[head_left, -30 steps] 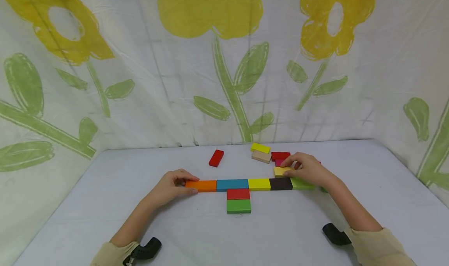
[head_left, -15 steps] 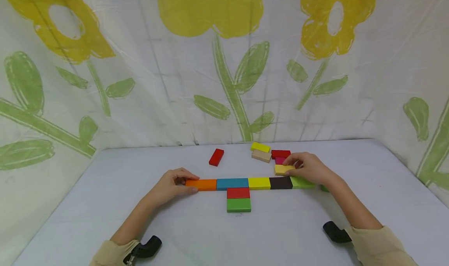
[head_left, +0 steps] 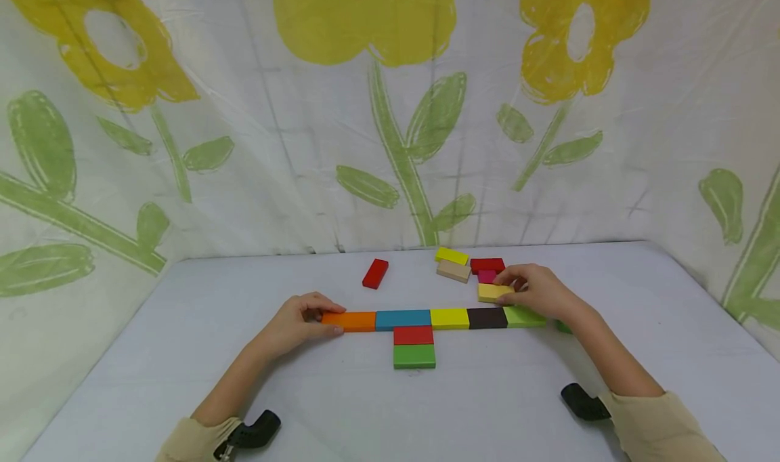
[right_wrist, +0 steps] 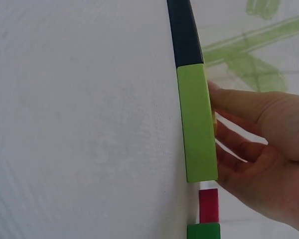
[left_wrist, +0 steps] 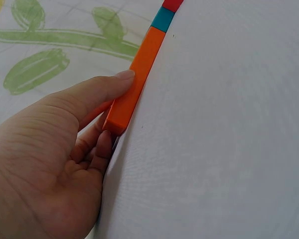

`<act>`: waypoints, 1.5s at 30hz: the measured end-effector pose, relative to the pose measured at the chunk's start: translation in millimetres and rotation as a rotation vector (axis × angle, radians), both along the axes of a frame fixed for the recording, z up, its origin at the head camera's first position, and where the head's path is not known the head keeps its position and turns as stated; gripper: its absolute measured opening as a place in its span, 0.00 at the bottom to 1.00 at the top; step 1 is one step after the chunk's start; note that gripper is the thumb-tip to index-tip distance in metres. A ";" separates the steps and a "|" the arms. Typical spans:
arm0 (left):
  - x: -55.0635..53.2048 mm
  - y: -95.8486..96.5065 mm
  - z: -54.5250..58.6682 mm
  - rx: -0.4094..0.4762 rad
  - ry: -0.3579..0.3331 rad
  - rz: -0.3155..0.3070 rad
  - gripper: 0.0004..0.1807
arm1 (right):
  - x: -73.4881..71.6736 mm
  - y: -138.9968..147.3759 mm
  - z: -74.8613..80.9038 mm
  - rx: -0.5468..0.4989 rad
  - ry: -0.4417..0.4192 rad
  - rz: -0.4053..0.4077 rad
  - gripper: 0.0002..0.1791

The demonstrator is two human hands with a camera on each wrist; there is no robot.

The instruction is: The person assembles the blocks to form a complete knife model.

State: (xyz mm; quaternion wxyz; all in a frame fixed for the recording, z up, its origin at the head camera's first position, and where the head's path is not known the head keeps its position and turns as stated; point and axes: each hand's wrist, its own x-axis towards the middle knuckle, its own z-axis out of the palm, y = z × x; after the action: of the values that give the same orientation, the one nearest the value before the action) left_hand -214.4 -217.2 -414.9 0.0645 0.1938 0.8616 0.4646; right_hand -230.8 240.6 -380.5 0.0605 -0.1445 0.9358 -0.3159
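Beige sleeves (head_left: 661, 428) at bottom edge, black wrist pieces (head_left: 256, 432) beside them. Green block (head_left: 414, 357) nearest on the table (head_left: 341, 408), touching near red block (head_left: 414, 335); faint mark just below the green one, too small to read. Near red block butts against the row, mostly under blue block (head_left: 403, 320).

Row, left to right, ends touching: orange block (head_left: 356, 322), blue, yellow block (head_left: 449, 318), dark block (head_left: 487, 318), lime block (right_wrist: 197, 122). Left hand (head_left: 303, 324) grips orange block's left end, thumb on near side, fingers on far side; same as one second ago, row unchanged too. Dark green block (right_wrist: 204, 231) partly hidden behind the right wrist in head view.

Right hand (head_left: 536, 291) pinches pale yellow block (head_left: 489, 292) at its right end, just beyond dark and lime; cannot tell if lifted. That block sits slightly further right than a second ago, more of it showing.

Beyond: pink block (head_left: 486, 276), far red block (head_left: 487, 265), tan block (head_left: 453, 271), far yellow block (head_left: 451, 256); lone red block (head_left: 375, 274) apart, left. Flower-painted sheet (head_left: 292, 143) behind.
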 end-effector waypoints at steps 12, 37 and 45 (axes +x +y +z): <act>-0.2 0.4 -0.8 0.010 -0.014 0.005 0.14 | 11.2 -10.8 19.0 -0.071 0.025 0.072 0.18; -0.7 -0.1 -1.2 0.016 0.005 -0.007 0.15 | 52.7 -88.1 18.7 -0.185 0.001 0.365 0.16; -1.1 -0.5 -1.2 0.014 -0.001 -0.002 0.15 | 62.1 -103.5 19.0 -0.150 -0.071 0.398 0.14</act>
State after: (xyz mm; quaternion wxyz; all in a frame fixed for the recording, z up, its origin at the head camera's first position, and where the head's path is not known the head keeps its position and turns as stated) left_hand -215.4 -217.6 -416.1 0.0639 0.1950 0.8581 0.4706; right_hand -168.7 137.0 -361.5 0.1439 -0.3192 0.8600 -0.3713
